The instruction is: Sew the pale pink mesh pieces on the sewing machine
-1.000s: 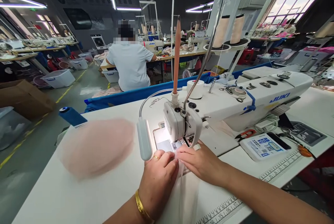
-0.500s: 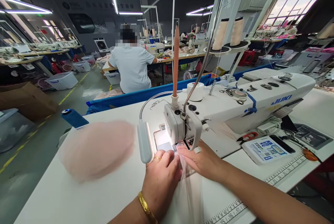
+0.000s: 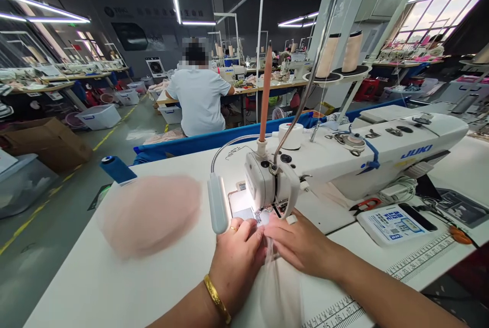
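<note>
Sheer pale fabric (image 3: pixel 280 287) runs from the needle area of a white sewing machine (image 3: pixel 263 180) down toward the table's front edge. My left hand (image 3: pixel 239 254), with a ring and a gold bangle, pinches the fabric just in front of the presser foot. Its fingers are curled and closed. From the right, my right hand (image 3: pixel 301 244) presses and grips the same fabric beside the needle, its fingertips close to those of the left. Part of the fabric is hidden under both hands. A small lamp (image 3: pixel 217 206) lights the stitching spot.
A pile of sheer pink fabric (image 3: pixel 153 211) lies on the left, near a blue thread cone (image 3: pixel 117 169). On the right are a white box (image 3: pixel 393 223), red-handled scissors (image 3: pixel 367 206) and a printed ruler (image 3: pixel 420 256). A pencil (image 3: pixel 265 93) stands upright on the machine. A person (image 3: pixel 200 96) sits ahead.
The camera view has shifted slightly, so the scene sits further right. Both hands stay at the needle on the fabric; the right hand's fingers have drawn a little back toward me.
</note>
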A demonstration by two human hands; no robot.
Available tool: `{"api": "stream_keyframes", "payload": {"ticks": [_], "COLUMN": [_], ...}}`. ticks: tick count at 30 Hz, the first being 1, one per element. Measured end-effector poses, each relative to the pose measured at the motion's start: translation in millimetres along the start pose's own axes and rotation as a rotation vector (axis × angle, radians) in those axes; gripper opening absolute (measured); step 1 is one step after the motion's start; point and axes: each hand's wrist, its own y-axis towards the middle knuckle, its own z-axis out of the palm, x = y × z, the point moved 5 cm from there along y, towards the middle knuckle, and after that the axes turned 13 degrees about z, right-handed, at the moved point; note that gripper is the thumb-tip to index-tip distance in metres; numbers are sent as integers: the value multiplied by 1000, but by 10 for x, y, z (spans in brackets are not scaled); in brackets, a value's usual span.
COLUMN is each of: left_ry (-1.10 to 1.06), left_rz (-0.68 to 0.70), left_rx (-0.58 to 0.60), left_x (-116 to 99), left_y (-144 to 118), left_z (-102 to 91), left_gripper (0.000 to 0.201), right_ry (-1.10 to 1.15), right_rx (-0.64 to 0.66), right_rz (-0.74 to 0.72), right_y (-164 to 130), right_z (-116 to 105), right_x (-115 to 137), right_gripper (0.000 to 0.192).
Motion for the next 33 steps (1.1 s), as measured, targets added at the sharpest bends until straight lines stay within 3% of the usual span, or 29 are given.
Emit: {"api": "stream_keyframes", "payload": {"ticks": [1, 5, 9, 11, 13, 15, 19, 21, 25, 29, 33], "left_ry": [-12, -70, -151, -200, -259, -307, -347, -354, -334, -327, -250], "left_rz": [-3, 4, 58, 89, 101, 79, 52, 43, 2, -7, 77], "left_rx": [4, 29, -20, -32, 1, 70, 168, 166, 105, -6, -90], "left_x": [10, 43, 50, 50, 61, 90, 151, 179, 226, 239, 203], "left_y": [1, 2, -12, -20, -24, -23, 20, 65, 146, 178, 165], "left_z": [0, -4, -66, -95, -98, -76, -26, -6, 56, 115, 96], "left_gripper": [17, 21, 31, 33, 32, 35, 60, 52, 10, 6, 21], "right_ry": [32, 95, 149, 214, 232, 196, 315, 506, 838, 904, 863], "right_rx": [41, 130, 185, 201, 205, 192, 129, 110, 121, 133, 140], "right_rz": [-30, -100, -136, -121, -96, -69, 50, 196, 453, 535, 465], "right_y": [-29, -132, -153, -136, -119, -108, -67, -30, 17, 32, 52], "right_z": [-16, -79, -107, -119, -115, -96, -82, -73, 10, 54, -29], "right_x": [35, 116, 104, 83, 70, 62, -23, -133, -314, -329, -232], "right_gripper": [17, 39, 27, 33, 38, 24, 28, 32, 43, 52, 57]}}
